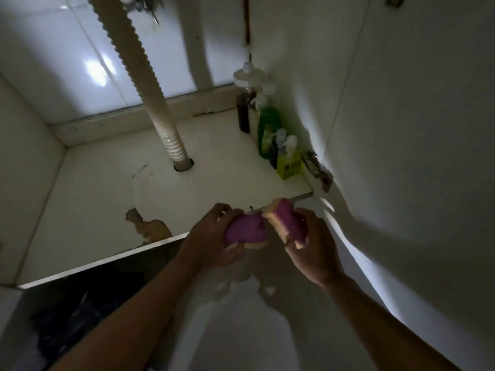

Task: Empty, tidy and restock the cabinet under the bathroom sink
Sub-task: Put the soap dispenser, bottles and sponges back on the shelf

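The left hand [211,236] and the right hand [313,247] each curl their fingers tight around one of two purple sponges [245,231], which seem light, soft and best held across the middle.

The cabinet [107,259] is dim inside. Behind it a glossy white tiled wall [80,62] catches pale, blurred reflections. A ribbed cream drain hose [139,76] slants down into a hole [184,167] in the white cabinet floor [101,188]. Near the front edge is a brown peeled patch [150,227]. A metal hinge [317,168] sits on the white right side panel [401,103], which is streaked with bright light.
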Motion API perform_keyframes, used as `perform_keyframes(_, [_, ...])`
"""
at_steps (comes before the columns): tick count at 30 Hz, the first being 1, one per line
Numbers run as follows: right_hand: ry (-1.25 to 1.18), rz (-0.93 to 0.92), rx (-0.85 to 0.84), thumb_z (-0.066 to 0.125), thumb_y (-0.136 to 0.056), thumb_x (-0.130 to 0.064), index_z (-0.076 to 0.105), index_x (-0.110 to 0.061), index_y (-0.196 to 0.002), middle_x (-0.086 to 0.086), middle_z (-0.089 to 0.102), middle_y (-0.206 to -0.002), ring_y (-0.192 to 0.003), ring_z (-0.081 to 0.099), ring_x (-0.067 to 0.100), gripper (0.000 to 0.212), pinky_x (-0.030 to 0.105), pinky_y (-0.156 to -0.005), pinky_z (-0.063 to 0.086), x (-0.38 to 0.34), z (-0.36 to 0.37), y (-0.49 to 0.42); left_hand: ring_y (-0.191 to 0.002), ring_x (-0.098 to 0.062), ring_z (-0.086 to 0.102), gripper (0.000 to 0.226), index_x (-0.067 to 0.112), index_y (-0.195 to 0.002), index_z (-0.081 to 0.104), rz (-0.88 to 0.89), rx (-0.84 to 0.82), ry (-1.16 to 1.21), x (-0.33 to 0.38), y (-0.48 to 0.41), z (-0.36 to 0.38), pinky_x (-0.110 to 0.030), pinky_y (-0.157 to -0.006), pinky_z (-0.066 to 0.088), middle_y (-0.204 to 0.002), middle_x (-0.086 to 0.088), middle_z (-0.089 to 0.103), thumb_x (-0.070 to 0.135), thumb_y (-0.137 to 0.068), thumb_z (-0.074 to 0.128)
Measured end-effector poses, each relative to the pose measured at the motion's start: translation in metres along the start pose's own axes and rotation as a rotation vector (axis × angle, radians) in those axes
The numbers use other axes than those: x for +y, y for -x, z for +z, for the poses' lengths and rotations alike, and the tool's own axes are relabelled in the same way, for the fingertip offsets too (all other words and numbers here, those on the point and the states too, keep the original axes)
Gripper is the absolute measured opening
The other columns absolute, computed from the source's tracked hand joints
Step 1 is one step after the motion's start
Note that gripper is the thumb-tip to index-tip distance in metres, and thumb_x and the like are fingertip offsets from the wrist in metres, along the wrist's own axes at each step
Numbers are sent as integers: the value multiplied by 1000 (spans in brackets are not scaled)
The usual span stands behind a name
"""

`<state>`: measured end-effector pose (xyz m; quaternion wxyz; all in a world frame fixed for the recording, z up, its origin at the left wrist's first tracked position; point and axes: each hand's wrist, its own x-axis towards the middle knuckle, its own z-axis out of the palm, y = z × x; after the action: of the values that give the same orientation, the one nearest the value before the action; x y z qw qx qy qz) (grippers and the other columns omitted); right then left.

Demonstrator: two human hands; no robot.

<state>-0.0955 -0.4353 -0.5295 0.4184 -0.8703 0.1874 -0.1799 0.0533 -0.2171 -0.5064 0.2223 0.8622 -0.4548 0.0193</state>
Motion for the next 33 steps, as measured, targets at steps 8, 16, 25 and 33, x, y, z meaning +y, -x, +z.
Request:
perform_keyframes(8, [136, -287, -218, 78, -74, -47, 49, -28, -131, -3, 62, -118, -105, 61, 14, 67, 34, -88, 54, -77, -12, -121, -122, -25, 54, 93, 23, -151, 30, -354, 133, 181, -38, -72, -19, -40, -105, 44, -133, -6, 53, 40, -75, 81])
perform_keyframes(16, [367, -360, -511, 75, -82, -39, 45, -28, -132, -2, 59, -115, -101, 58, 17, 59, 23, -77, 42, -110, 13, -192, -122, -22, 59, 105, 28, -155, 19, -408, 265, 417, -54, -97, 6, -47, -102, 49, -143, -4, 53, 37, -70, 80])
perform_keyframes(25, [462, -402, -607, 77, -81, -33, 44, -21, -134, 7, 57, -120, -103, 60, 23, 63, 35, -88, 53, -97, 47, -205, -124, -29, 59, 115, 15, -157, 8, -317, 383, 306, -55, -91, 15, -34, -104, 41, -142, -12, 54, 23, -73, 87])
perform_keyframes(33, [520, -363, -573, 67, -89, -29, 44, -25, -138, 14, 40, -151, -143, 35, 35, 54, 51, -113, 37, -89, 51, -202, -114, -22, 65, 110, 22, -158, 8, -399, 327, 369, -55, -93, 18, -34, -99, 49, -130, -4, 65, 21, -77, 83])
